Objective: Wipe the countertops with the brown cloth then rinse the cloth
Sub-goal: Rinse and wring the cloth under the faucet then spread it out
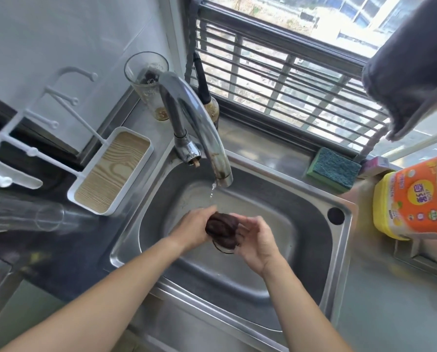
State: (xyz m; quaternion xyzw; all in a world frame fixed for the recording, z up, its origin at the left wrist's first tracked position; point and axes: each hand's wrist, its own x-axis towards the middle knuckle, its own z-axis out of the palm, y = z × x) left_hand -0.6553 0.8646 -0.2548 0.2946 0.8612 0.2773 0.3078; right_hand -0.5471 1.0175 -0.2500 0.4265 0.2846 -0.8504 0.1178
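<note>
Over the middle of the stainless-steel sink basin (314, 199): wadded dark-brown cloth (221, 228), left hand (196, 228) gripping it, right hand (256, 241) cupping it half-open, beneath the trickling chrome tap (202, 123).

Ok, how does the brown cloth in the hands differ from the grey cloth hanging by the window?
The dark brown cloth is bunched into a small wad over the steel sink; the grey cloth hangs spread out. Both hands, left and right, grip the brown one; nothing touches the grey one. Both are fabric.

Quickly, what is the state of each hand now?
Left hand: grip closed around the bunched brown cloth.
Right hand: fingers curled on the same cloth, over the sink.
</note>
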